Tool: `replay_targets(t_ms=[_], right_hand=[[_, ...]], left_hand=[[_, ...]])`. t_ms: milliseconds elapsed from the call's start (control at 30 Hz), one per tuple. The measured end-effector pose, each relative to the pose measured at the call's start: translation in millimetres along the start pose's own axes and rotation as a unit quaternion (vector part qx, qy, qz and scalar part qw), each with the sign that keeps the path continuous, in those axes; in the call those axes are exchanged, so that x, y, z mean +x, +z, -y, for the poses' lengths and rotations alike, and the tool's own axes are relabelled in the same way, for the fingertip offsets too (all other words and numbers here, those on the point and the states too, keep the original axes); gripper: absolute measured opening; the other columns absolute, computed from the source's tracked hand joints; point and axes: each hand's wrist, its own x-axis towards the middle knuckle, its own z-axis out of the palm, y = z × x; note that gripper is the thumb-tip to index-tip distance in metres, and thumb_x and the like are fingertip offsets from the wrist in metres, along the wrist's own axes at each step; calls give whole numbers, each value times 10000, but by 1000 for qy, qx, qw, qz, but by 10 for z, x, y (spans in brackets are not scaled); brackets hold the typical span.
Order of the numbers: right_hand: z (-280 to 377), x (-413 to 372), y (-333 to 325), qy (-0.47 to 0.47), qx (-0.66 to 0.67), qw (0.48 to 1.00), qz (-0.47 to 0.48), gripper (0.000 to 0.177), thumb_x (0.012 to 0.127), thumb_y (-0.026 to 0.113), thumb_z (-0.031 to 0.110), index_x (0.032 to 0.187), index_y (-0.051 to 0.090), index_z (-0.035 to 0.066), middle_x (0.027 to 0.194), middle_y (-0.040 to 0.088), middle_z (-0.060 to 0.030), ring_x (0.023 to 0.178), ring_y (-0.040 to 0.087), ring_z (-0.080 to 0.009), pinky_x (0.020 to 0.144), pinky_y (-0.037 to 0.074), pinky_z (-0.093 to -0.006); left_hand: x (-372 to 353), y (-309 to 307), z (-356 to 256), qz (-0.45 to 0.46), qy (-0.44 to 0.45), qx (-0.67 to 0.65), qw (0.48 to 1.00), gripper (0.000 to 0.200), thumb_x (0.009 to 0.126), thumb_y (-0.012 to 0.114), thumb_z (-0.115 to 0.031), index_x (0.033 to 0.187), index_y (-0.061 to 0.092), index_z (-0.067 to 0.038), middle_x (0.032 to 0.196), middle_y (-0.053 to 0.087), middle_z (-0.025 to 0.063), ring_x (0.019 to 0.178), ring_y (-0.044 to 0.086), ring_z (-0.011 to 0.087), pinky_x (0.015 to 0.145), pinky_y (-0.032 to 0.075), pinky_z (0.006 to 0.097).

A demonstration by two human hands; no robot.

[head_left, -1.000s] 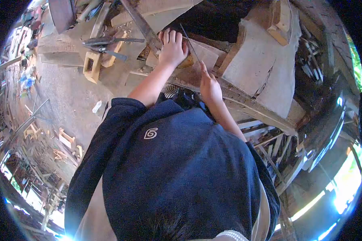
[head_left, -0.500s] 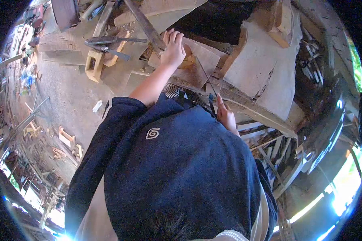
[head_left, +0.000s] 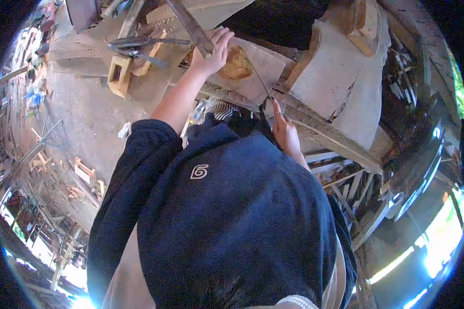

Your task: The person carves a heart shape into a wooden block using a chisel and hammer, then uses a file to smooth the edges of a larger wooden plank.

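My left hand [head_left: 211,55] rests at the left edge of a wooden board [head_left: 267,66], its fingers stretched out and slightly apart. The lower end of a dark wooden bar [head_left: 189,26] overlaps this hand; whether they touch is unclear. A yellowish worn patch [head_left: 237,64] shows on the board. My right hand [head_left: 285,133] is closed around the near end of a long thin tool [head_left: 261,81], index finger extended along it. The tool slants up and left across the board; its far tip is hard to make out.
A metal clamp-like tool [head_left: 134,47] lies by a wooden block with a square hole [head_left: 119,77] at the upper left. Right of the board are a wide slab [head_left: 327,77] and another wood block [head_left: 364,31]. Scrap timber [head_left: 345,180] is stacked at the lower right.
The left hand has shifted left and its fingers have loosened, uncovering more of the yellowish patch. The right hand and the thin tool have moved up and slightly left.
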Motion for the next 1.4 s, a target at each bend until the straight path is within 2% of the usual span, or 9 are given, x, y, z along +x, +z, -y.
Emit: replay_targets(t_ms=[233,300,333,467,700,767,1067,1200,1400], right_hand=[[-182,-177,79,-7,57,998,-21,700,845,480,-44,1488,347,200,647,443,-85,569,464,-198,582,439,-301],[-192,-253,-12,108,53,988,99,706,852,538,39,1489,301,227,898,626,-279,718,634,-432,638,515,-503],[-142,-280,-48,66,96,992,56,692,853,533,41,1481,319,236,891,621,-294,718,633,-440,629,511,-506],[-125,-136,146,15,35,999,-31,690,840,527,11,1472,338,214,890,627,-272,691,623,-443,641,514,-500],[-31,-373,155,37,13,999,-8,709,844,522,9,1486,324,236,748,585,-228,630,602,-388,596,495,-490],[-73,-308,264,12,5,1000,-20,693,851,538,16,1480,341,231,738,578,-224,618,594,-387,593,496,-479],[157,-189,313,54,24,998,-7,585,872,511,-10,1429,435,154,788,603,-253,610,604,-336,585,497,-408],[261,33,417,-1,50,997,-61,544,864,508,-13,1390,484,124,842,599,-278,623,596,-356,589,499,-402],[259,-159,415,36,32,996,-70,580,859,503,-13,1419,439,119,839,609,-270,627,592,-370,592,488,-432]], left_hand=[[3,18,107,-15,29,10,999,350,805,571,-34,1151,601,-82,1141,627,109,1116,572,294,986,455,413],[-13,32,130,-9,29,20,999,352,803,577,-37,1150,602,-81,1148,625,109,1119,568,292,991,451,411],[-21,61,157,-16,36,19,999,354,799,585,-41,1149,605,-83,1154,622,105,1123,564,288,989,452,411],[-89,192,272,1,28,13,1000,363,792,599,-48,1154,604,-79,1166,613,94,1133,553,284,989,452,413],[-39,103,148,-51,20,-105,993,405,763,542,44,1134,610,-101,1132,598,126,1112,521,343,987,399,456],[-38,-141,53,53,40,39,997,443,871,601,-177,1287,480,-84,1277,537,186,1197,501,398,1011,415,501],[105,-313,-155,139,-42,64,987,343,896,554,-146,1216,528,-26,1241,548,193,1193,506,370,1015,419,470],[-9,-202,-65,54,18,69,996,320,896,549,-146,1189,546,-17,1233,552,200,1187,507,374,1007,422,468],[83,-269,-131,102,-27,61,993,316,870,562,-112,1169,547,-11,1202,564,203,1161,523,379,982,434,477]])
